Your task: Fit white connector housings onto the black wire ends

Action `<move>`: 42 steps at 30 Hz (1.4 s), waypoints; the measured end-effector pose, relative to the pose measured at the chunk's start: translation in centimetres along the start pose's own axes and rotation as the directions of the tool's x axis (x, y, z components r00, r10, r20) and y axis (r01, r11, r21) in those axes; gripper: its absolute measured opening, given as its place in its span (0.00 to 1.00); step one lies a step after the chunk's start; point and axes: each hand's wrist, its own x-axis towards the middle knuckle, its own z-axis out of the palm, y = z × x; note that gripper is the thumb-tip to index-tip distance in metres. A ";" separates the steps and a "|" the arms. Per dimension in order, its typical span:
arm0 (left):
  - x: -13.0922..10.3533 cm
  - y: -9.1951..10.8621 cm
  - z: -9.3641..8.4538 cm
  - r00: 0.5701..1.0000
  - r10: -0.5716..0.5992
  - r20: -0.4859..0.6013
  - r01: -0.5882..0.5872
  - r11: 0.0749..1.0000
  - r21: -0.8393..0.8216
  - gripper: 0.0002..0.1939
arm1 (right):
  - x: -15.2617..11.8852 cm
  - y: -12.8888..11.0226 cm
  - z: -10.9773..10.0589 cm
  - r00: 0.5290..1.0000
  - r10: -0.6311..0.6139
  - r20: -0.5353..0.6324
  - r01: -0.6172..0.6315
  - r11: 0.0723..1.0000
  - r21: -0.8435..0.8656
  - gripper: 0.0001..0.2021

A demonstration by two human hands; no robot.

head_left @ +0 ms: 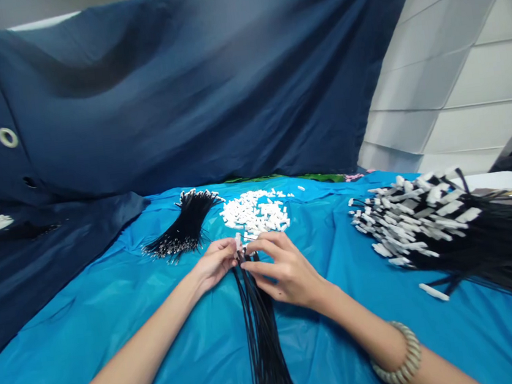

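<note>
Between the fingertips of my left hand is a small white plastic connector, pinched upright. My right hand meets it from the other side, its curled fingers at the black wires just below the connector; which wire they grip is partly hidden. From under both hands a bundle of long black wires hangs toward the near edge. Just beyond my hands lies a loose heap of white connectors.
Left of the heap lies a bundle of short black wires with shiny metal tips. At right, a large pile of black wires with white connectors spreads out, one connector lying nearer. Blue sheeting covers the table; a dark curtain hangs behind.
</note>
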 end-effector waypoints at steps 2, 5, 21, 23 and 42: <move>-0.1 0.1 0.0 1.000 0.005 -0.022 -0.005 1.000 0.001 0.13 | -0.1 0.1 0.3 0.998 -0.065 -0.001 0.065 0.995 -0.070 0.08; -0.1 0.1 0.1 0.999 0.004 -0.033 -0.004 1.000 0.003 0.13 | -0.1 0.2 0.7 0.984 -0.171 -0.046 0.162 0.972 -0.168 0.07; 0.2 -0.3 -0.1 0.998 -0.025 -0.052 0.025 1.000 0.008 0.11 | 1.2 -0.5 -0.9 0.707 0.655 -0.267 -0.317 0.630 0.709 0.05; 0.1 -0.3 0.0 0.999 -0.031 -0.045 0.033 0.999 0.041 0.09 | 1.7 0.0 -1.8 0.534 0.815 -0.224 -0.252 0.407 0.878 0.05; -0.4 -0.1 1.1 0.994 0.068 -0.082 -0.060 0.993 0.101 0.13 | 0.6 -0.7 -1.0 0.819 0.544 -0.181 -0.508 0.836 0.208 0.09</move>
